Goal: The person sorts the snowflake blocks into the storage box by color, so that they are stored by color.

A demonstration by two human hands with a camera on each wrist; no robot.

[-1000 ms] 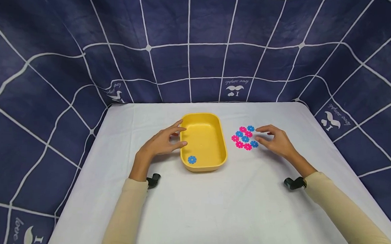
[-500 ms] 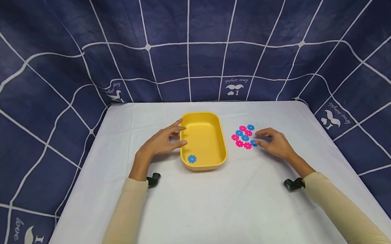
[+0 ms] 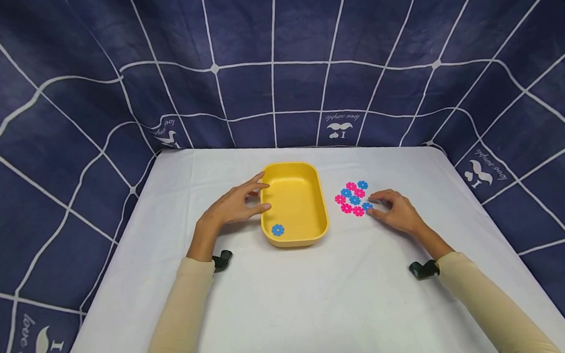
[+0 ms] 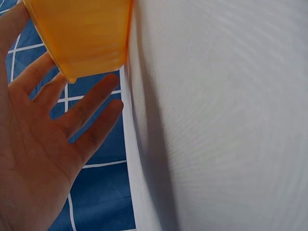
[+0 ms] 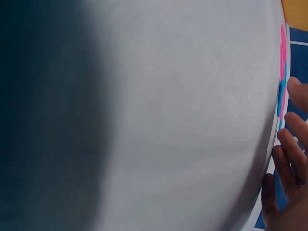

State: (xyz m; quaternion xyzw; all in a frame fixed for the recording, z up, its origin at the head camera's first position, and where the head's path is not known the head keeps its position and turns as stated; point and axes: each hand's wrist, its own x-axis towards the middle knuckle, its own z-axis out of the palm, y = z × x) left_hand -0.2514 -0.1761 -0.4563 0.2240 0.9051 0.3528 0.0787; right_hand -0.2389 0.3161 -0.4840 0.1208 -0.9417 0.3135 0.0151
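Beside the right hand, we find a loose cluster of notched, flower-shaped plastic discs lying flat on the tabletop. We count five pink discs and four blue discs in this group; several touch or sit just beside one another. The right thumb tip is at the edge of the nearest blue disc; we cannot tell whether it makes contact. The right index finger is set apart from the thumb, with a visible gap between the two, so that hand pinches nothing.

To the left of the cluster, and apart from it, we locate a yellow rectangular tray with rounded corners. One further blue disc, the tenth piece overall, lies flat on the tray floor near its front left corner. At the tray's left side we note the left hand, its fingers spread and its thumb and fingertips at the rim. From the left wrist we see the palm, with the fingers separated around the tray wall.

Both forearms wear beige sleeves, and a black device projects at each wrist. White cloth covers the tabletop. Behind it and at both sides we see a dark blue curtain with a white grid and printed moustache motifs.
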